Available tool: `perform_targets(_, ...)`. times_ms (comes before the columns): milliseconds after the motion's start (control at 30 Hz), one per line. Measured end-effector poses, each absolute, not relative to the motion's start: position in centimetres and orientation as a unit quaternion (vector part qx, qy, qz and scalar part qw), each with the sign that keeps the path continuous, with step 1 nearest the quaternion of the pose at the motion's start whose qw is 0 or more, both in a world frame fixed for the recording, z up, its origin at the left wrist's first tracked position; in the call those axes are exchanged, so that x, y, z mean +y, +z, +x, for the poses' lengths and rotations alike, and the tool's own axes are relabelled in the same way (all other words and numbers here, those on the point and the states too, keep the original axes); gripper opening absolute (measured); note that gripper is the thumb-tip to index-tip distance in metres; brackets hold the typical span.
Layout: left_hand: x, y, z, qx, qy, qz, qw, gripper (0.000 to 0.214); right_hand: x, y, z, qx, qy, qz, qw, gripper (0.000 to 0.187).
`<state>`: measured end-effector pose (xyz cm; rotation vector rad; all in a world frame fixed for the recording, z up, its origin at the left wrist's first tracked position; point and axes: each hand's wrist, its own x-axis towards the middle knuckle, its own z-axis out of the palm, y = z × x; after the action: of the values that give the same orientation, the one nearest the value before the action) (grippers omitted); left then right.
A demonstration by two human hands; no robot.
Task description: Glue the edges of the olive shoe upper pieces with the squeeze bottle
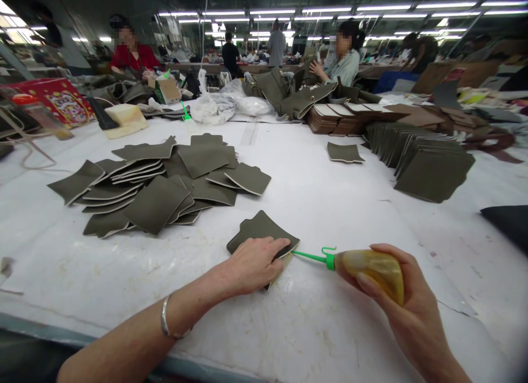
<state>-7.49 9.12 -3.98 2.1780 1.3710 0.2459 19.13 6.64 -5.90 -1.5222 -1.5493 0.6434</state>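
Note:
My left hand (256,264) grips a dark olive leather piece (262,229) on the white tabletop, fingers on top and thumb by its right edge. That edge looks lifted, and a corner of material shows below the thumb. In my right hand (414,300) is a translucent squeeze bottle (371,264) of yellow liquid, tilted nearly level. Its long green nozzle reaches left, the tip at the piece's right edge beside my left fingers. Whether liquid is coming out cannot be seen. Further left lies a loose heap of similar leather pieces (157,201).
A row of standing olive pieces (433,168) is at the right, with one single piece (345,152) beside it. Behind are stacked brown pieces (336,120), plastic bags (218,105) and a cream block (124,120). Co-workers sit across the table.

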Motion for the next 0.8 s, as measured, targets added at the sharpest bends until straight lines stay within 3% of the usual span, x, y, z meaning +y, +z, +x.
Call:
perform_targets(333, 9.1, -4.0, -7.6, 0.51, 0.081, 0.815, 0.263, 0.051, 5.1, -6.1, 17.6, -0.6, 0.337, -0.606, 0.4, 0.047)
perform_targets(533, 8.9, -3.9, -7.6, 0.511, 0.092, 0.811, 0.272, 0.051, 5.5, -6.3, 18.1, -0.578, 0.294, -0.636, 0.419, 0.054)
perform_targets(800, 9.0, -3.9, -7.6, 0.51, 0.093, 0.813, 0.264, 0.051, 3.7, -5.0, 16.2, -0.562, 0.364, -0.63, 0.394, 0.047)
